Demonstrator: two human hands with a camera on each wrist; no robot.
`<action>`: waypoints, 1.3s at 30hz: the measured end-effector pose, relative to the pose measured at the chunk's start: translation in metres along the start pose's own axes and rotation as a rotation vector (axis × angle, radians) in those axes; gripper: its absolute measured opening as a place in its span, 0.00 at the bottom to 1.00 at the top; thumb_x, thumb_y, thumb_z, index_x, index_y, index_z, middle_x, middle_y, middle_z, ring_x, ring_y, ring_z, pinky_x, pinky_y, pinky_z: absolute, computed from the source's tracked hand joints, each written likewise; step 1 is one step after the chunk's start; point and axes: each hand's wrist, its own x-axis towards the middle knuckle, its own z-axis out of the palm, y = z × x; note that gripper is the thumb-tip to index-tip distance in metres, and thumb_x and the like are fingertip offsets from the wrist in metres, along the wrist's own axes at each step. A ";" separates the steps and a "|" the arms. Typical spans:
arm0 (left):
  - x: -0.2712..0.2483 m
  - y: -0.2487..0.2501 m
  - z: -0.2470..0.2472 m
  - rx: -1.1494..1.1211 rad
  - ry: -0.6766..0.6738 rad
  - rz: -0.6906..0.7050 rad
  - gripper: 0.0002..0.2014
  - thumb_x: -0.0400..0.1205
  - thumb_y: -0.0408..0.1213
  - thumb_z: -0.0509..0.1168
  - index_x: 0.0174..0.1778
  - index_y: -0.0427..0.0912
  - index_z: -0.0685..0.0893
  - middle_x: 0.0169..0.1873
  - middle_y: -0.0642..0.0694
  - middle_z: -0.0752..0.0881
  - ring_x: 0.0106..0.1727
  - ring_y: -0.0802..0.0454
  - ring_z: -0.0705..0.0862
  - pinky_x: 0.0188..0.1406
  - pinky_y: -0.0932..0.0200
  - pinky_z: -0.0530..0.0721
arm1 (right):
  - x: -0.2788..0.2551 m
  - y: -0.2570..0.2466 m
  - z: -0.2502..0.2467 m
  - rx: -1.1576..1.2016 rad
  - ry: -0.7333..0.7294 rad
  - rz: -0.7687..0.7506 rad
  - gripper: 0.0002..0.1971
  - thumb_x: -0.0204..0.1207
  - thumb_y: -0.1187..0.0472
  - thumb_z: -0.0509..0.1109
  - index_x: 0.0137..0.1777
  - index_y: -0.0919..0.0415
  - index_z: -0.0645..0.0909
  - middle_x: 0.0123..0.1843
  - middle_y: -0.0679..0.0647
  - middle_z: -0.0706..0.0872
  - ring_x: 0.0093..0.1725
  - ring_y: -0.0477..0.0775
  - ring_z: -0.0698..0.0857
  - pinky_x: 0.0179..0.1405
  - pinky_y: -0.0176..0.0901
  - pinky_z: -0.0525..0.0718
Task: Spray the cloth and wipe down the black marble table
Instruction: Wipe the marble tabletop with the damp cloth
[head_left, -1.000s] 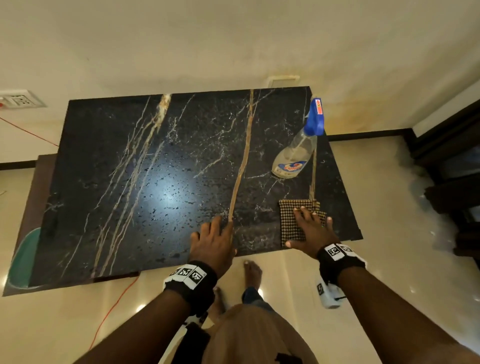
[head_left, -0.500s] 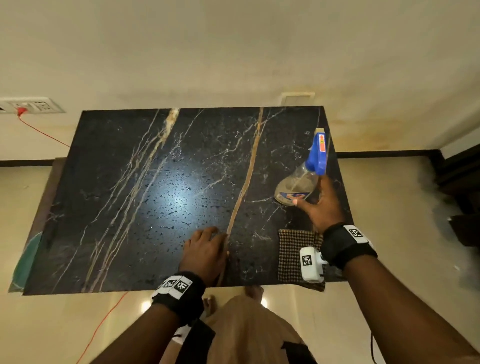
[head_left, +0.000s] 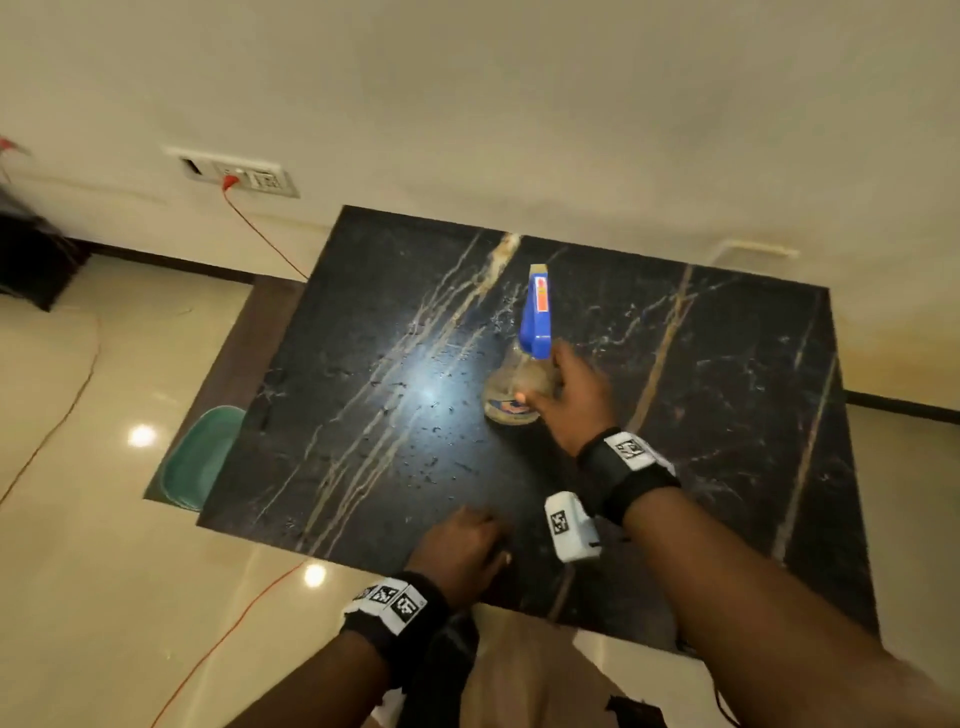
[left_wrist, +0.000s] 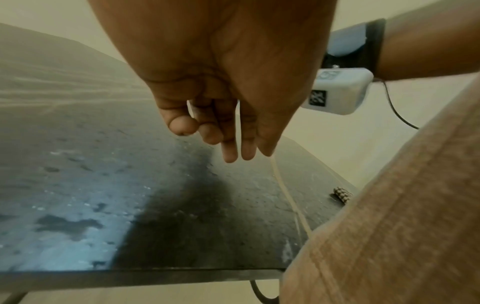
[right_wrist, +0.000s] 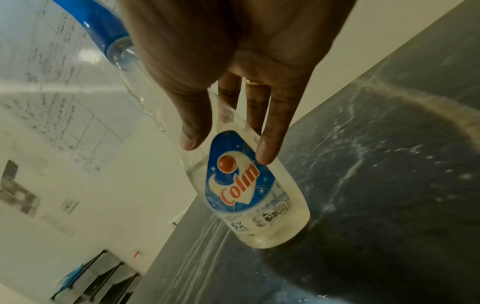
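Observation:
The black marble table with pale veins fills the head view. My right hand grips a clear spray bottle with a blue trigger head, holding it tilted over the table's middle. In the right wrist view the thumb and fingers of my right hand wrap the bottle above its blue label. My left hand is at the front edge. In its wrist view the left hand hangs loosely curled above the marble and holds nothing. Only a corner of the checked cloth shows; my right arm hides it from the head view.
A green tub sits low beside the table's left side. A red wire runs from the wall socket across the glossy floor. Dark furniture stands at the far left. The wall is just behind the table.
My right hand left the cloth, took hold of the spray bottle and carried it left toward the table's middle. My left hand went from flat on the marble to loosely curled.

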 end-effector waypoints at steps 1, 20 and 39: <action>-0.002 -0.012 -0.004 0.007 0.003 -0.006 0.23 0.80 0.55 0.49 0.61 0.51 0.82 0.60 0.49 0.82 0.61 0.48 0.79 0.61 0.47 0.80 | 0.012 -0.013 0.020 -0.002 -0.032 -0.022 0.26 0.70 0.64 0.80 0.64 0.46 0.76 0.58 0.48 0.87 0.57 0.53 0.86 0.60 0.57 0.86; 0.030 0.001 -0.018 0.111 0.086 0.063 0.18 0.83 0.48 0.60 0.67 0.49 0.80 0.60 0.46 0.83 0.63 0.43 0.77 0.58 0.51 0.75 | -0.081 0.069 -0.003 -0.281 -0.106 0.194 0.24 0.82 0.61 0.69 0.78 0.54 0.74 0.82 0.56 0.73 0.82 0.59 0.71 0.81 0.54 0.68; 0.058 0.155 0.050 0.296 0.022 -0.043 0.35 0.80 0.51 0.67 0.82 0.52 0.62 0.73 0.46 0.73 0.69 0.44 0.74 0.62 0.46 0.82 | -0.228 0.203 -0.097 -0.785 -0.233 0.304 0.43 0.83 0.40 0.62 0.87 0.41 0.36 0.90 0.51 0.38 0.89 0.62 0.42 0.80 0.71 0.32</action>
